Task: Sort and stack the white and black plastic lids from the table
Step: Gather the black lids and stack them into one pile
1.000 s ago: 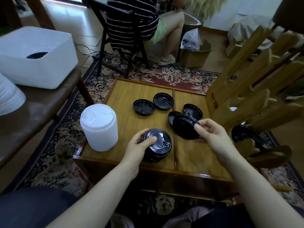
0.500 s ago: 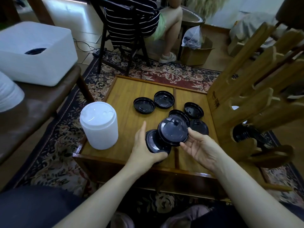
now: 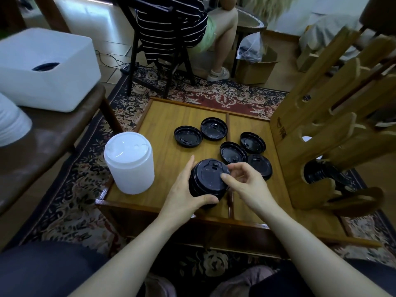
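Since the frame half a second earlier, the black round plastic lid held tilted in the right hand [image 3: 246, 183] has come down flat onto the stack of black plastic lids [image 3: 206, 181], and the left hand [image 3: 186, 194] has stayed wrapped around that stack. The left hand cups the stack's left side, fingers straight up along its far-left edge and thumb curled against its near side. The right hand pinches the top lid's right rim between thumb and curled fingertips.

The stack stands near the front edge of the low square wooden table [image 3: 171, 125], just left of the raised wooden strip that divides the glossy top. Five loose black lids lie beyond and to the right: two rim-up lids [image 3: 188, 136] [image 3: 213, 128] touching each other left of the strip, two more rim-up lids [image 3: 233, 152] [image 3: 252, 142] right of it, and one top-up lid [image 3: 260, 168] just beside the right hand. Open tabletop lies along the far edge and in the near right corner.

A tall stack of white translucent plastic lids [image 3: 129, 162] stands at the table's left edge, apart from the left hand. A slotted wooden rack [image 3: 321, 136] borders the right edge; more black lids [image 3: 319, 173] sit in its lower slot. A patterned floral rug [image 3: 214, 93] surrounds the table, and a white rectangular plastic bin [image 3: 53, 82] rests on a dark bench on the left.
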Available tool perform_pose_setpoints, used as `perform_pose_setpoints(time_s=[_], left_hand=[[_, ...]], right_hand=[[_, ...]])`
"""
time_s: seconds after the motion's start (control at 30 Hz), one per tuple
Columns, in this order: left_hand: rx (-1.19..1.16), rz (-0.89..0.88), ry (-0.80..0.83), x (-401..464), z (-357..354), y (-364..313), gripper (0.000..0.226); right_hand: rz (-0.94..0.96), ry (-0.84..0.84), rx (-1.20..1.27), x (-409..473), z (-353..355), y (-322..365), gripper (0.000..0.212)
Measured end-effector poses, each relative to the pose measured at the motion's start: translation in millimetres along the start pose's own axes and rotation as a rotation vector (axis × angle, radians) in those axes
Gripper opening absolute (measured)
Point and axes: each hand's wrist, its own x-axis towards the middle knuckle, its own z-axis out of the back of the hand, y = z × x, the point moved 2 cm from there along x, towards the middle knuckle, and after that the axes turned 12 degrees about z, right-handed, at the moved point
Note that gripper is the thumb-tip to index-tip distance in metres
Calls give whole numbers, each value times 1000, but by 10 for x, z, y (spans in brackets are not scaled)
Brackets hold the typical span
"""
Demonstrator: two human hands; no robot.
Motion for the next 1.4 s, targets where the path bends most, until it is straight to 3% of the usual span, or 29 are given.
perform_pose_setpoints(time_s=[0.1, 0.23, 0.43, 0.57, 0.73, 0.9, 1.03, 1.17, 1.3, 1.4], left_hand=[[13, -51, 53, -14, -5, 21, 108], [80, -139, -5, -11, -18, 37, 85], [215, -253, -20, 49, 23, 34, 84], [236, -223, -11, 109, 68, 8, 81], [250, -217, 11, 147, 104, -12, 83], [239, -217, -15, 137, 85, -10, 81], [227, -199, -33, 121, 70, -16, 80], [239, -180, -16, 111, 51, -26, 81], [218, -146, 34, 128, 39, -39, 82], [186, -125, 50, 135, 33, -31, 80]], right_hand=[[29, 33, -36, -14, -12, -42, 23], [54, 41, -22, -25, -59, -107, 23], [91, 103, -61, 18, -33, -129, 26], [217, -2, -412, 318, 144, -166, 33], [246, 177, -952, 609, 73, -459, 39], [394, 78, -1000, 590, 64, -410, 19], [370, -100, -695, 531, 188, -216, 8], [93, -240, -15, 420, 322, 153, 11], [-198, -83, 569, 221, 353, 314, 14], [-326, 69, 595, 93, 270, 267, 23]])
